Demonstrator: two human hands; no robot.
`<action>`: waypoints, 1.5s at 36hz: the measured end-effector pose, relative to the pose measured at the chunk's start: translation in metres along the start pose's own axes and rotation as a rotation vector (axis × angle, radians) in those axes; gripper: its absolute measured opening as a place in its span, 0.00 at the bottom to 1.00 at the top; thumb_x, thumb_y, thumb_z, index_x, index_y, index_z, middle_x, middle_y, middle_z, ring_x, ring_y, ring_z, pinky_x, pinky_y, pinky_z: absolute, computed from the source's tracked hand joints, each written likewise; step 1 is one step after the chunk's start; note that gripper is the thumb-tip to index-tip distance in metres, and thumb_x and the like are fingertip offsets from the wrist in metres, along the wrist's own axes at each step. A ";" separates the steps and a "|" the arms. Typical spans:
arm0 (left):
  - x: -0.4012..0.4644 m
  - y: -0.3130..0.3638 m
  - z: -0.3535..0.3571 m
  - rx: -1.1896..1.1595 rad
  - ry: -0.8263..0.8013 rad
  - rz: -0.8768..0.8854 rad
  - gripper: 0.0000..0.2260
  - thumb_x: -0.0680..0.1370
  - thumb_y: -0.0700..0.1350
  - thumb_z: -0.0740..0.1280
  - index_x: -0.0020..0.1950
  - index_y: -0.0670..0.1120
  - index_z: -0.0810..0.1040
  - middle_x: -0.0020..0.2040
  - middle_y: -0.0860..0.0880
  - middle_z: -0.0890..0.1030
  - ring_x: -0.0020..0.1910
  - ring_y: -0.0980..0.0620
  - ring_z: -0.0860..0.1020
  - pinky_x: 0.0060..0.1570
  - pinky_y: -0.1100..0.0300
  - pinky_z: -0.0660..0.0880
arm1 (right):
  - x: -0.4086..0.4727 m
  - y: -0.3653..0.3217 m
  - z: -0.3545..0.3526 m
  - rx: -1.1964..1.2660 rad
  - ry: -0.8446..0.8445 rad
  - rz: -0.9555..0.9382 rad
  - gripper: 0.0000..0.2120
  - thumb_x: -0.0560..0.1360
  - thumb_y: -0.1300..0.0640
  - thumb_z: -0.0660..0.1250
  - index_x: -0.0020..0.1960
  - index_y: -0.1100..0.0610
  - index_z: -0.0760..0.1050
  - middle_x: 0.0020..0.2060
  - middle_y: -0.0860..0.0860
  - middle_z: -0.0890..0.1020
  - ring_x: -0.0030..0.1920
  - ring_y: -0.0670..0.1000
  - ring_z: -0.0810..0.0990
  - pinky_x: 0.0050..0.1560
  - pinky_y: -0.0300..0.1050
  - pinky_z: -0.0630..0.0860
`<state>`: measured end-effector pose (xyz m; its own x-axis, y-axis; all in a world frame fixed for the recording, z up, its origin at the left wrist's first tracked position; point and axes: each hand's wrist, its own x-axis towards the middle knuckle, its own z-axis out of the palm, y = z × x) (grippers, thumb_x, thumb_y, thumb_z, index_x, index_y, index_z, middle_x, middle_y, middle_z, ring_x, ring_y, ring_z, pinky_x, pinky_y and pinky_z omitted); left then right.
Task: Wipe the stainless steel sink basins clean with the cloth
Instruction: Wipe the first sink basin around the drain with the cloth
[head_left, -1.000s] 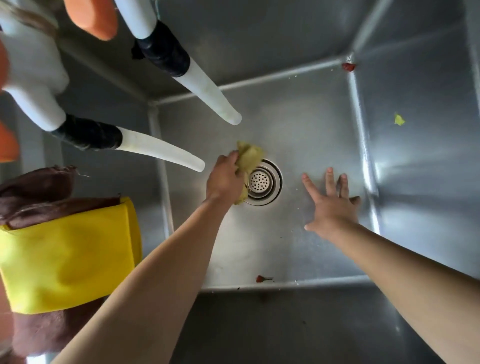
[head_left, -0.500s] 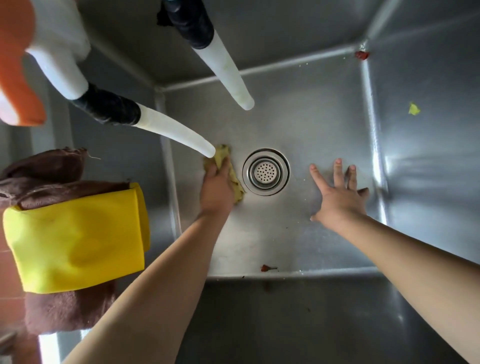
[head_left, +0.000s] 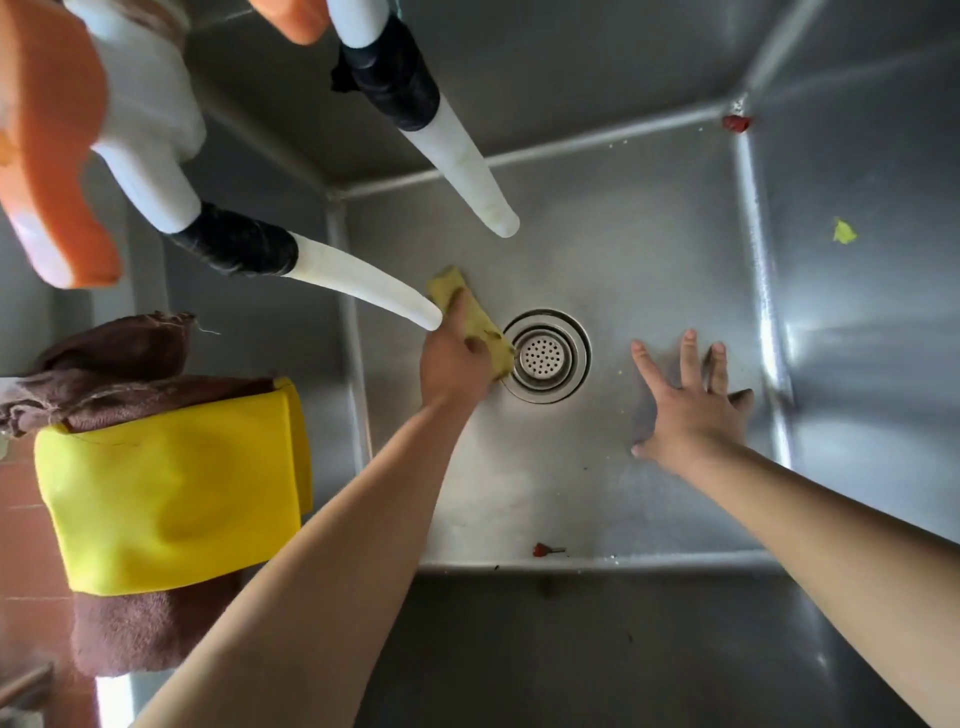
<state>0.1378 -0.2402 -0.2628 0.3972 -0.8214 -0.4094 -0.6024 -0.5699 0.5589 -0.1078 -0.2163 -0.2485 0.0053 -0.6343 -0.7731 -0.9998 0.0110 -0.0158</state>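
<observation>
Left hand (head_left: 454, 364) extended forward and down on a bare forearm, fingers curled, a cloth (head_left: 475, 325) gripped beneath them, right hand (head_left: 693, 410) laid palm down, fingers straight and spread, thumb held out to the side, both arms bare.

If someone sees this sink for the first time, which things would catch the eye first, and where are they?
First, the left hand pressing a small yellow cloth on the basin floor just left of the round drain, while the right hand lies flat with spread fingers to the drain's right. Next, the bright yellow cloth over brown towels on the left edge. Red scraps sit in the far right corner and by the near wall.
</observation>
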 end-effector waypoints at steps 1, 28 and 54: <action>0.007 0.004 -0.001 -0.014 0.001 -0.035 0.28 0.77 0.35 0.62 0.76 0.52 0.67 0.58 0.66 0.69 0.46 0.80 0.72 0.43 0.84 0.65 | 0.000 0.001 0.001 0.005 0.000 -0.005 0.61 0.68 0.40 0.76 0.73 0.33 0.25 0.75 0.53 0.26 0.77 0.62 0.30 0.72 0.70 0.56; -0.106 0.025 0.011 -0.265 -0.274 -0.066 0.27 0.69 0.34 0.69 0.65 0.54 0.77 0.55 0.50 0.77 0.50 0.50 0.77 0.53 0.60 0.76 | -0.009 -0.008 -0.015 0.545 0.249 -0.024 0.20 0.77 0.45 0.66 0.64 0.52 0.78 0.64 0.54 0.76 0.67 0.58 0.70 0.68 0.55 0.67; -0.117 -0.061 -0.010 0.340 -0.275 -0.335 0.36 0.74 0.44 0.68 0.76 0.56 0.54 0.76 0.48 0.55 0.75 0.44 0.58 0.71 0.46 0.64 | 0.085 -0.058 -0.086 0.034 0.369 -0.100 0.34 0.69 0.45 0.73 0.71 0.53 0.66 0.64 0.56 0.72 0.66 0.60 0.66 0.61 0.56 0.67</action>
<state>0.1350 -0.1096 -0.2425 0.4375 -0.5340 -0.7235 -0.6820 -0.7215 0.1201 -0.0508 -0.3375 -0.2584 0.0897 -0.8690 -0.4865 -0.9935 -0.0436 -0.1054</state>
